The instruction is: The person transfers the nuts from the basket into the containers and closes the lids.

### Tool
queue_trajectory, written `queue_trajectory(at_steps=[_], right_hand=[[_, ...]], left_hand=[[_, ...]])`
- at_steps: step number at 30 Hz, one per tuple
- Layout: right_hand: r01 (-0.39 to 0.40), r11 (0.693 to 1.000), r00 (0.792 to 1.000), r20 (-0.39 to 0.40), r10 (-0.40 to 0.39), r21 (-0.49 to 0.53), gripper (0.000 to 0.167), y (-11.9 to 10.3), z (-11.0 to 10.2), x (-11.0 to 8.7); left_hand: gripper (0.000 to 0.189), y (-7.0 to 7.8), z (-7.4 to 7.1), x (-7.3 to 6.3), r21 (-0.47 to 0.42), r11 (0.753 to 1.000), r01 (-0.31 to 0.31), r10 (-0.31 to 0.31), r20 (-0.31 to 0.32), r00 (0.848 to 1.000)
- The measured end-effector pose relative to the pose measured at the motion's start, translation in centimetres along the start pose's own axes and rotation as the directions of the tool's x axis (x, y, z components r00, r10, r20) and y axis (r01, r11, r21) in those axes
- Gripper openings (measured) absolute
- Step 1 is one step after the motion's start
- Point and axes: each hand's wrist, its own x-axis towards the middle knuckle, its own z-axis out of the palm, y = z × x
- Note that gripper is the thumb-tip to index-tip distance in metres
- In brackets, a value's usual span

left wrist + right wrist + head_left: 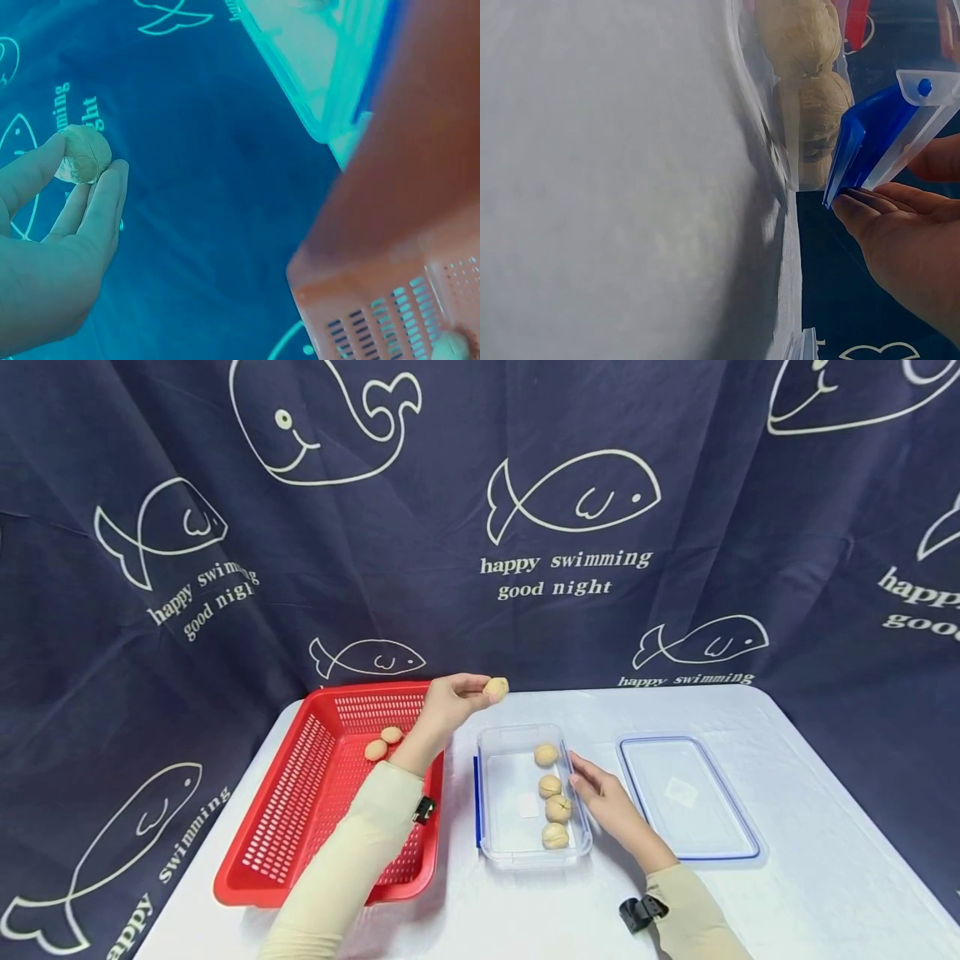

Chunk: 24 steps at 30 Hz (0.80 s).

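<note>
High above the table, my left hand (452,700) pinches a walnut (496,689) between its thumb and fingertips. The left wrist view shows the same walnut (85,154) held at the tips. A clear plastic container (517,860) stands below and to the right, with several walnuts (558,809) in a row along its right side. At that side my right hand (606,800) holds the container's edge, with fingertips against the blue latch (874,135) and the thumb near the rim. Two more walnuts (376,749) lie in the red basket (251,893), partly behind my left arm.
On the right of the table lies a clear lid (678,827) with a blue seal. A blue latch (477,802) hangs along the container's left side. Behind the white table (817,860) hangs a dark blue curtain (450,543) with fish drawings.
</note>
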Motion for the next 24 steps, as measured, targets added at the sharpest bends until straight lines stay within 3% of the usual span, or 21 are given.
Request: queue_trajectory(at_steps=[10, 24], right_hand=[[0.004, 1.0, 1.0, 0.0, -0.004, 0.008, 0.047, 0.2, 0.1, 0.1], [0.004, 1.0, 1.0, 0.01, -0.004, 0.011, 0.047, 0.3, 0.0, 0.2]], left_hand=[[0.029, 0.7, 2.7, 0.5, -0.027, 0.999, -0.038, 0.039, 0.031, 0.999], [0.027, -0.5, 6.0, 0.9, -0.018, 0.998, 0.053, -0.052, 0.069, 0.996]])
